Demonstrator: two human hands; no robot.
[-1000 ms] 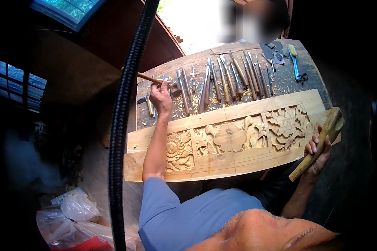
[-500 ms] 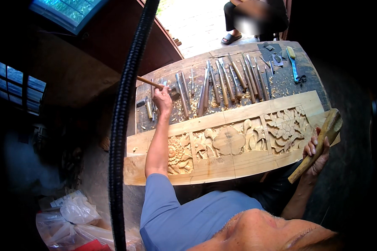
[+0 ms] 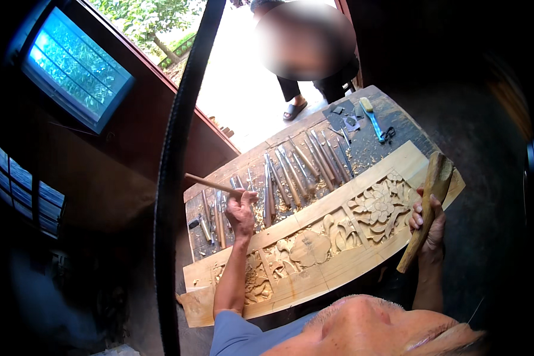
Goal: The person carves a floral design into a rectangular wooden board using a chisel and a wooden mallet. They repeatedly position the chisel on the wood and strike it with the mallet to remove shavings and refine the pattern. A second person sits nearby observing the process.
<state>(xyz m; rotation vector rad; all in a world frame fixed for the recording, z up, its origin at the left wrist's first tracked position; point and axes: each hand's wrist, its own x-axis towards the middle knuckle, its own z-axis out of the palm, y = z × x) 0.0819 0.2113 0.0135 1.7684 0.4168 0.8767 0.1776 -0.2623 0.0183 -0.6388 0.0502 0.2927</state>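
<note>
My left hand [image 3: 241, 215] is closed round a thin wooden-handled tool [image 3: 209, 184] above the left part of the tool row; its handle points left, and the hand hides its other end. In my right hand [image 3: 434, 228] is a wooden mallet [image 3: 428, 215], tilted, its thick end up and away from me, over the right end of the board. Between my hands lies a pale wooden board [image 3: 345, 268] carved with flowers and leaves in framed panels. My left forearm crosses the left panel and covers part of it.
Several chisels [image 3: 291, 178] lie in a row on the worn workbench [image 3: 391, 107], among wood shavings. A blue-handled brush [image 3: 372, 120] rests at the far right, beside dark sheet scraps [image 3: 336, 121]. A person [image 3: 291, 89] is beyond the bench. A black cord [image 3: 171, 196] hangs across the view.
The view has turned, so bench and board appear more tilted and more of the doorway shows. My left hand keeps the tool, whose dark end showed beside the hand before. The mallet stays in my right.
</note>
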